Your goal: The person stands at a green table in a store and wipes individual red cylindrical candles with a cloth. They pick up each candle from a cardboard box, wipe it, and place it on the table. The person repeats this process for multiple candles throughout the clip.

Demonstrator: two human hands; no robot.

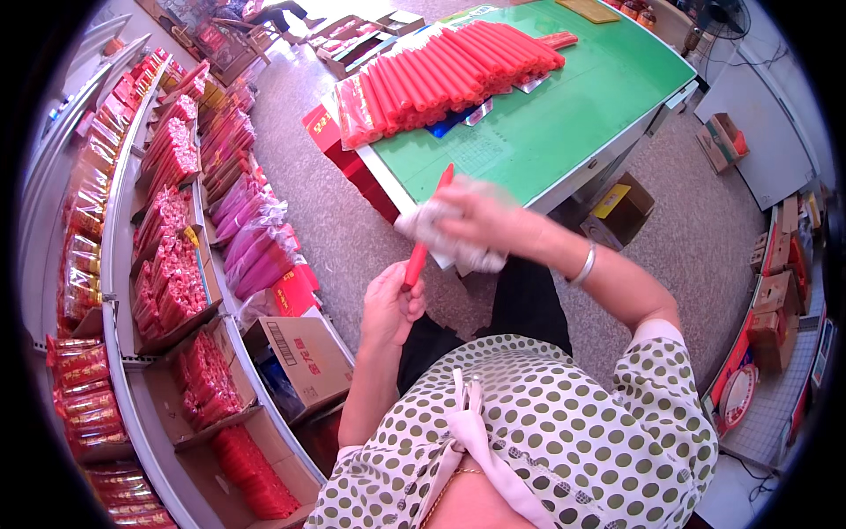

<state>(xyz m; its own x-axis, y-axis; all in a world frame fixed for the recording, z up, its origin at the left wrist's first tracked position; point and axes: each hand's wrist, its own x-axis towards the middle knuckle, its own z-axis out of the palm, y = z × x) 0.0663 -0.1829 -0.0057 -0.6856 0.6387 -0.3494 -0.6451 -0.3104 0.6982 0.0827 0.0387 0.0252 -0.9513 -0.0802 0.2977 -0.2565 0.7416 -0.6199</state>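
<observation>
My left hand (pixel 394 301) grips the lower end of a red candle (pixel 416 266), which slants up and away from me. Around the candle's middle, my right hand (pixel 479 215) presses a whitish cloth (pixel 439 228); hand and cloth are blurred. The candle's upper tip pokes out beyond the cloth, in front of the green tabletop (pixel 595 86). A large stack of red candles (pixel 449 73) lies across the far left part of that table, some of them in clear wrapping.
Shelves to my left hold red packets (pixel 175 264), purple-wrapped bundles (pixel 254 244) and a cardboard box (pixel 307 357). An open carton (pixel 618 208) stands on the floor by the table's right side. Far right, a shelf (pixel 786 397) carries boxes. A seated person's legs (pixel 284 16) show at the back.
</observation>
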